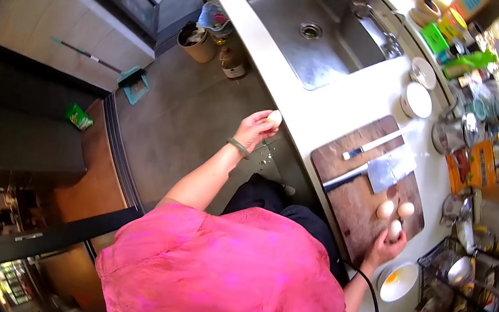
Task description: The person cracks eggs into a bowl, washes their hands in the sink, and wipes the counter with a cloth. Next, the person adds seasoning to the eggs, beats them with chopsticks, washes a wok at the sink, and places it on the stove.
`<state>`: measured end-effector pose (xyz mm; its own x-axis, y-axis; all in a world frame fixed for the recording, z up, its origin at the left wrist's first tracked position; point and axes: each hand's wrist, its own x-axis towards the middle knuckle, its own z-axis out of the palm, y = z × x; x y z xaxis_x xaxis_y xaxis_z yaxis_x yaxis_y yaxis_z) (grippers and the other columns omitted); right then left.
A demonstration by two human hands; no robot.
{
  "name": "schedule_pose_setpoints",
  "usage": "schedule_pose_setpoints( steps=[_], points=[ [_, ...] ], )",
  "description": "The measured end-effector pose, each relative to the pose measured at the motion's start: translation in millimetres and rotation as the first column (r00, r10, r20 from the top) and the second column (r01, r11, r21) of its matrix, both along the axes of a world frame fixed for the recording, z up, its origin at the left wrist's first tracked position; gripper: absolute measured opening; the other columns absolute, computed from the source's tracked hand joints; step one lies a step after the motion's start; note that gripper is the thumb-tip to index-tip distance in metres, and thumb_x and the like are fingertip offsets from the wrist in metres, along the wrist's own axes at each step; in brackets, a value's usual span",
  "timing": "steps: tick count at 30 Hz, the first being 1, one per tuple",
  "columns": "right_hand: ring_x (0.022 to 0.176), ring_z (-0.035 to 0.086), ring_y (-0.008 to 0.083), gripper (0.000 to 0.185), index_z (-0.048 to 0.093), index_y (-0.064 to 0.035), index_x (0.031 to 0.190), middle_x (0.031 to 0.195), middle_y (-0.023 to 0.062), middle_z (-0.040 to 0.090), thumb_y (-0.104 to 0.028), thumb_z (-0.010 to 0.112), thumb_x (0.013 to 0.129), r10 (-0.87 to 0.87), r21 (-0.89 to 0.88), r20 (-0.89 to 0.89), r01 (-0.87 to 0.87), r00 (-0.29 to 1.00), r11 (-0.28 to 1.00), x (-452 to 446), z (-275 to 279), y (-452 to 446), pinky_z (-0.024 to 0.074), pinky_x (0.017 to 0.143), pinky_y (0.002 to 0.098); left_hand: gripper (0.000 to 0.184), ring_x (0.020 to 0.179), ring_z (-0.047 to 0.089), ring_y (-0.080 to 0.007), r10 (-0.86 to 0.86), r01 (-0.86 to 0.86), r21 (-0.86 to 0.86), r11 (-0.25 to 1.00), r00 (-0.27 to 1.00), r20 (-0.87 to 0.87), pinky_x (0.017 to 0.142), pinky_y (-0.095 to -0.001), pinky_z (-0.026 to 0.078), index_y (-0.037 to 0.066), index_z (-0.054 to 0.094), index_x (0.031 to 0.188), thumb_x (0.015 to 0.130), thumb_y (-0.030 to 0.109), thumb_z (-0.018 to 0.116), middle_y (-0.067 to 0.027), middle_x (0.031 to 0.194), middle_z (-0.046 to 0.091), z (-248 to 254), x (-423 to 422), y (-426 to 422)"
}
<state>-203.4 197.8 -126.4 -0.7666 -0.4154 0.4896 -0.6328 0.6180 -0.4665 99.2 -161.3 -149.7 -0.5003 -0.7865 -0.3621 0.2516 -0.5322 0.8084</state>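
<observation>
Away from the counter, over the floor, my left hand is closed around a pale eggshell. My right hand has its fingers around an egg at the lower end of the wooden cutting board. Two more eggs, one on the left and one on the right, lie just beyond it. A cleaver and a narrow knife rest on the board. Beside my right hand, a white bowl holds yellow yolk.
A steel sink is set into the white counter. Small white bowls stand near the board's far end. A dish rack is at the right. On the floor are a bin, a bottle and a dustpan.
</observation>
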Motion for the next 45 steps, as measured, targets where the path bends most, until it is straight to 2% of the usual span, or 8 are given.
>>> schedule_pose_setpoints(
  steps=[7,12,14,15,20,28,37,45],
  points=[
    [0.088,0.056,0.0199,0.042,0.052,-0.0019,0.108,0.101,0.0101,0.056,-0.014,0.072,0.073,-0.23,-0.172,0.152,0.255,0.961,0.952,-0.6,9.5,21.7,0.0479,0.07,0.0284,0.023,0.065,0.061,-0.0232,0.345,-0.324,0.332,0.886,0.939,-0.004,0.057,-0.0325,0.053,-0.003,0.051,0.104,0.083,0.004,0.054,-0.0149,0.086,0.059,-59.9,99.2,-107.7],
    [0.089,0.057,0.0207,0.039,0.051,-0.0014,0.107,0.101,0.0098,0.057,-0.016,0.07,0.076,-0.296,-0.01,0.109,0.299,0.949,0.954,-10.7,40.9,13.4,0.0463,0.079,0.0317,0.041,0.078,0.061,-0.029,0.553,-0.549,0.086,0.832,0.832,-0.047,0.064,-0.0391,0.053,0.0,0.045,0.114,0.081,0.015,0.064,-0.0188,0.098,0.057,-47.2,201.4,-344.6],
    [0.089,0.057,0.0214,0.039,0.051,-0.0013,0.107,0.101,0.0101,0.058,-0.016,0.07,0.076,-0.283,-0.03,0.134,0.289,0.95,0.957,-8.7,50.8,-0.8,0.0456,0.08,0.0326,0.078,0.093,0.056,-0.0336,0.752,-0.755,-0.083,0.65,0.625,0.207,0.072,-0.0442,0.048,0.007,0.017,0.134,0.075,0.011,0.069,-0.0232,0.121,0.042,-27.3,223.5,-386.6],
    [0.089,0.057,0.0215,0.04,0.051,-0.0013,0.107,0.101,0.0104,0.058,-0.016,0.07,0.076,-0.276,-0.028,0.14,0.282,0.951,0.959,-10.8,51.8,-2.7,0.046,0.08,0.0324,0.067,0.099,0.053,-0.0293,0.818,-0.827,-0.135,0.546,0.492,0.298,0.078,-0.043,0.044,0.008,0.031,0.13,0.076,0.019,0.069,-0.0152,0.112,0.052,-5.7,211.7,-377.0],
    [0.09,0.056,0.0203,0.042,0.05,-0.0018,0.108,0.102,0.0102,0.056,-0.015,0.071,0.074,-0.178,0.005,0.232,0.182,0.956,0.983,7.1,36.3,-18.9,0.0475,0.076,0.031,0.073,0.043,0.038,-0.0085,0.652,-0.675,-0.085,0.732,0.661,0.372,0.037,-0.0246,0.028,0.009,0.024,0.136,0.077,0.016,0.067,0.0019,0.058,0.043,-54.3,198.9,-296.7],
    [0.09,0.053,0.0206,0.044,0.049,-0.0002,0.111,0.101,0.0094,0.054,-0.009,0.069,0.073,-0.124,-0.074,0.294,0.151,0.948,0.986,-1.6,14.4,11.5,0.0447,0.08,0.0319,0.049,0.075,0.056,-0.0138,0.586,-0.625,-0.136,0.769,0.602,0.543,0.06,-0.0235,0.046,0.004,0.044,0.121,0.076,0.004,0.064,-0.0094,0.103,0.055,-131.9,157.7,-127.3],
    [0.087,0.056,0.0289,0.039,0.055,-0.0009,0.102,0.096,0.0147,0.056,-0.014,0.068,0.068,-0.315,0.039,0.051,0.313,0.948,0.949,9.5,12.3,51.7,0.0459,0.075,0.0348,0.03,0.084,0.057,-0.0135,0.204,-0.133,-0.615,0.777,0.978,0.046,0.079,-0.0266,0.047,-0.002,0.046,0.115,0.085,-0.006,0.045,-0.0097,0.093,0.059,33.7,-66.0,-31.5],
    [0.091,0.054,0.031,0.037,0.055,-0.0039,0.102,0.099,0.0132,0.056,-0.009,0.068,0.067,-0.342,-0.116,0.034,0.343,0.939,0.932,23.1,17.1,41.8,0.045,0.08,0.0377,0.031,0.089,0.057,-0.015,-0.423,0.23,-0.749,0.621,0.903,-0.073,0.081,-0.0281,0.048,-0.001,0.05,0.11,0.08,-0.01,0.047,-0.0107,0.115,0.049,109.3,-185.3,73.1]
  ],
)
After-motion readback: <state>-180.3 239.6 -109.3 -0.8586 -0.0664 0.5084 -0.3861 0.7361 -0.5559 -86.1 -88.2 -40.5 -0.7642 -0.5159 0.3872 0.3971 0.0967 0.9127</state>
